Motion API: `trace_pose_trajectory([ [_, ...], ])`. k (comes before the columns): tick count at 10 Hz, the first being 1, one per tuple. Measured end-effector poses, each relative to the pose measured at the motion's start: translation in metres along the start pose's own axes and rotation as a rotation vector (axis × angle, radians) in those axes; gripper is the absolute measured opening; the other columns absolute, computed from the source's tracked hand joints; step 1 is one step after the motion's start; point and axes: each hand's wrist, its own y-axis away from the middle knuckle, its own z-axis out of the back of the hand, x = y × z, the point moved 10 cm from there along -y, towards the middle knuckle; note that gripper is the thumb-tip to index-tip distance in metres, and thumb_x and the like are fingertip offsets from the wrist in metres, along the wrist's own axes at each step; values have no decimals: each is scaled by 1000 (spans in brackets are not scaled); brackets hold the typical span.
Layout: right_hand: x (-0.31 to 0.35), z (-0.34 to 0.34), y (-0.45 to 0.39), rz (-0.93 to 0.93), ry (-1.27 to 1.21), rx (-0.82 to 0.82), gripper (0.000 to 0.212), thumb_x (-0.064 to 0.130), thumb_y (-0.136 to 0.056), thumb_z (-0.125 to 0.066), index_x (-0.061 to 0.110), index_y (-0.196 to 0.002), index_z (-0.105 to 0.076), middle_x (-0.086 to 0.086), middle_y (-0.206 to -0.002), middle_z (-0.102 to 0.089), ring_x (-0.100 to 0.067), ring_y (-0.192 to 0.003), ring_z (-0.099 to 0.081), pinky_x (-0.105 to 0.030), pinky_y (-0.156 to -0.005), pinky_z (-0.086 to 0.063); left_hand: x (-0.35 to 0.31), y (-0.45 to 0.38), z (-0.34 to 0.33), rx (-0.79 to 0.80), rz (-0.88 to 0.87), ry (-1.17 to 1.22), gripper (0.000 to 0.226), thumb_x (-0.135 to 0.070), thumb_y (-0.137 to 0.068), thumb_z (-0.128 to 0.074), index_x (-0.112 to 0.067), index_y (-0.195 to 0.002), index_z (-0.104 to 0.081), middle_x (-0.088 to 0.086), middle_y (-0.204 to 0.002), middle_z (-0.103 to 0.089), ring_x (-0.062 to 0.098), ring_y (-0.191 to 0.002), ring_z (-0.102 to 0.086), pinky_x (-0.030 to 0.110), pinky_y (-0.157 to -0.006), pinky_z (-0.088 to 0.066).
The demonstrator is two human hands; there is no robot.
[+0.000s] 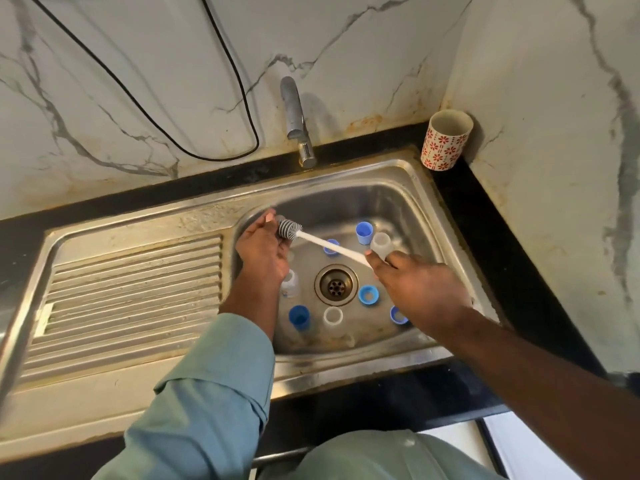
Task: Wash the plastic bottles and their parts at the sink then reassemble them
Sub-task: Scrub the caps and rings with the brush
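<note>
My left hand (260, 245) holds a small clear bottle part (280, 219) over the left side of the steel sink (414, 202). My right hand (415, 282) grips the white handle of a bottle brush, and its grey ribbed head (290, 230) lies against the left hand's fingers. Several blue caps and rings (364, 233) (368, 294) (299, 317) lie in the basin round the drain (336, 285). Clear parts (381, 244) (333, 317) and a small clear bottle (290, 284) stand among them.
The tap (294, 112) rises behind the basin, with no water visible. A floral cup (446, 140) stands on the black counter at the back right corner. The ribbed drainboard (135, 299) lies to the left. A black cable (242, 98) hangs down the marble wall.
</note>
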Motion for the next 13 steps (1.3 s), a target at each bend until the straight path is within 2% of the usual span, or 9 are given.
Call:
trace_pose_trajectory([
  [2,22,-54,22,-451,-1396,451,22,23,-99,-56,9,-111,-66,-6,-76,-61,-9,-47,-47,-21,-37,-38,2,-16,6,158,137,4,24,-8,-100,-54,-2,-122,-62,10,-92,-68,21,-89,-67,35,-84,-58],
  [4,26,1,-8,-109,29,0,71,10,-86,-66,25,-149,-37,-3,-105,-60,-21,-80,-63,-30,-53,-43,5,-31,12,59,145,5,13,-6,-100,-54,-7,-100,-67,12,-97,-67,21,-89,-66,46,-94,-56],
  [6,35,-52,27,-471,-1092,319,28,32,-98,-55,11,-108,-70,-6,-75,-60,-11,-52,-50,-26,-46,-40,7,-32,19,158,270,-32,14,-9,-102,-51,-5,-106,-64,12,-92,-63,21,-83,-64,33,-79,-57],
  [7,45,-19,9,-133,117,159,52,22,-100,-48,29,-149,-33,3,-106,-58,-15,-84,-60,-29,-63,-45,7,-40,26,74,167,-91,10,-7,-97,-59,-7,-100,-69,9,-89,-67,22,-89,-66,35,-73,-60],
  [9,52,-49,23,-577,-1274,392,25,26,-98,-57,16,-117,-68,-4,-75,-63,-14,-52,-49,-25,-43,-42,-10,-42,18,113,20,-229,8,-8,-92,-66,-8,-98,-72,7,-90,-72,21,-90,-69,35,-83,-60],
  [10,40,-39,21,-499,-1047,328,19,26,-97,-58,21,-110,-70,-6,-77,-64,-13,-54,-54,-26,-46,-44,3,-47,16,208,179,-135,20,-5,-97,-58,-1,-114,-66,14,-106,-70,26,-105,-67,38,-89,-58],
  [11,57,-5,9,-92,283,101,35,20,-97,-54,26,-131,-47,1,-108,-59,-16,-84,-62,-30,-65,-48,3,-46,26,76,124,-231,11,-4,-95,-62,-4,-103,-70,12,-100,-70,25,-97,-67,38,-80,-59],
  [12,53,-8,1,-131,243,49,30,25,-96,-56,24,-126,-53,4,-106,-58,-13,-79,-62,-31,-62,-50,-6,-48,24,72,50,-357,15,-2,-95,-61,-11,-85,-66,7,-88,-68,23,-92,-67,35,-74,-58],
  [13,29,-54,13,-557,-1048,395,22,30,-93,-64,12,-102,-72,-3,-78,-65,-13,-54,-56,-29,-46,-47,-12,-56,18,245,85,-414,16,-1,-96,-57,-9,-92,-71,11,-99,-73,24,-96,-69,35,-77,-58],
])
